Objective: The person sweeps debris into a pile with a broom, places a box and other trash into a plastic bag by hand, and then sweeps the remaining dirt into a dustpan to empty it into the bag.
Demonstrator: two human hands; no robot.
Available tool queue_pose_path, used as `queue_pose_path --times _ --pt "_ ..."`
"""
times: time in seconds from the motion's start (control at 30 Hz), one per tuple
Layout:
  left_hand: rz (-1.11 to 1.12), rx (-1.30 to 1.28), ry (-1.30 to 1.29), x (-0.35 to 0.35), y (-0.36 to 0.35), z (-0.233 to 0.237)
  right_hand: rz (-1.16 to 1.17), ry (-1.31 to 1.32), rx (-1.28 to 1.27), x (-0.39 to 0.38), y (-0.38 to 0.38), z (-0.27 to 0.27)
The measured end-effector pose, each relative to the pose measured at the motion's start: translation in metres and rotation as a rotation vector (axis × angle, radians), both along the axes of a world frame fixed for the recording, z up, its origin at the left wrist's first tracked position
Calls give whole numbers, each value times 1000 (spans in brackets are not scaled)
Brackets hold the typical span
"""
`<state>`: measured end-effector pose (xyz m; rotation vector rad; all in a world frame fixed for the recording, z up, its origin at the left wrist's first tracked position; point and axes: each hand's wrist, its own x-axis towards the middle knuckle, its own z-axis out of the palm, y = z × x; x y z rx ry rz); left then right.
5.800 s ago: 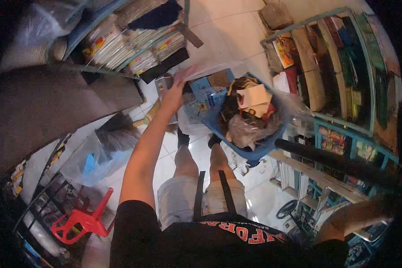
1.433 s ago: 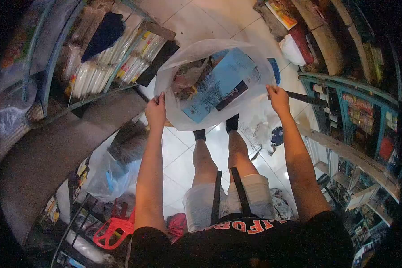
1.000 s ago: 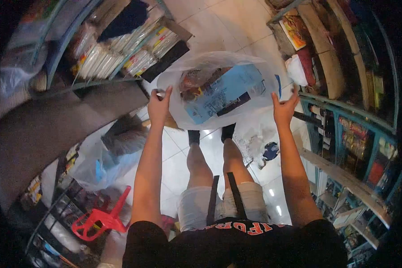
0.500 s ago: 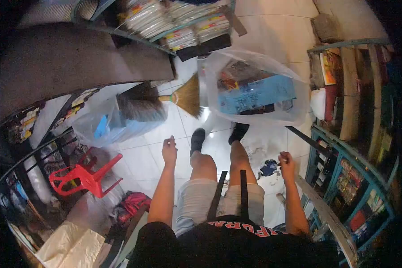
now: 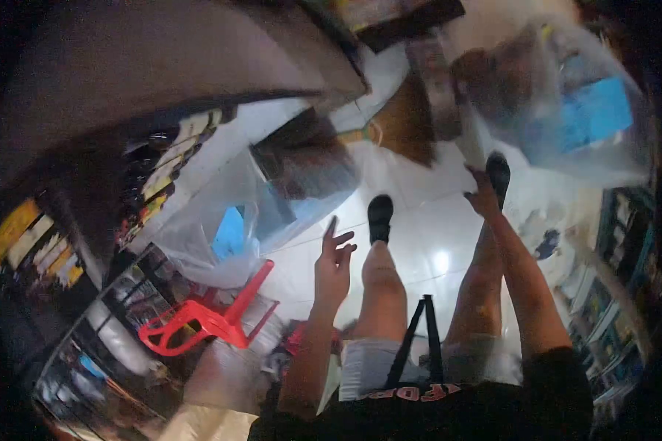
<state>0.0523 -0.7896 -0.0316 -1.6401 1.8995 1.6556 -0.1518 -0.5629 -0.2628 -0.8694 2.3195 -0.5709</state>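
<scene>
My left hand (image 5: pixel 334 266) hangs over the white tiled floor (image 5: pixel 419 213) with its fingers spread and nothing in them. Beside it on the left is a clear plastic bag (image 5: pixel 198 246) with a blue piece and dark contents. My right hand (image 5: pixel 484 195) reaches forward, thumb and fingers apart, overlapping the area by my black shoe (image 5: pixel 499 176). Beyond it, blurred by motion, stands a large translucent plastic bag (image 5: pixel 566 158) with a light-blue sheet (image 5: pixel 596 114) inside. A straw broom (image 5: pixel 404 121) lies ahead, between the two bags.
A red plastic chair (image 5: pixel 221 316) stands on the left beside wrapped bundles. A dark panel (image 5: pixel 162 59) spans the upper left, above racks of packets (image 5: pixel 184 151). More shelves (image 5: pixel 618 228) line the right side. A dark blue item (image 5: pixel 548 244) lies on the floor at the right.
The view has swung left, so the bags, broom and chair appear further right. My right hand has moved forward toward the large bag. One foot has stepped ahead. My left hand's fingers have spread.
</scene>
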Motion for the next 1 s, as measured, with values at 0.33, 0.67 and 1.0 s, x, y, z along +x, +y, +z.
queue_pose_path --times 0.33,0.67,1.0 --pt "-64 -244 -162 104 -11 -66 250 68 4 126 -236 -142" --pt "-51 -375 -162 142 -10 -86 178 212 91 130 -212 -219" --pt "441 -159 -166 127 19 -28 290 219 424 106 -14 -100"
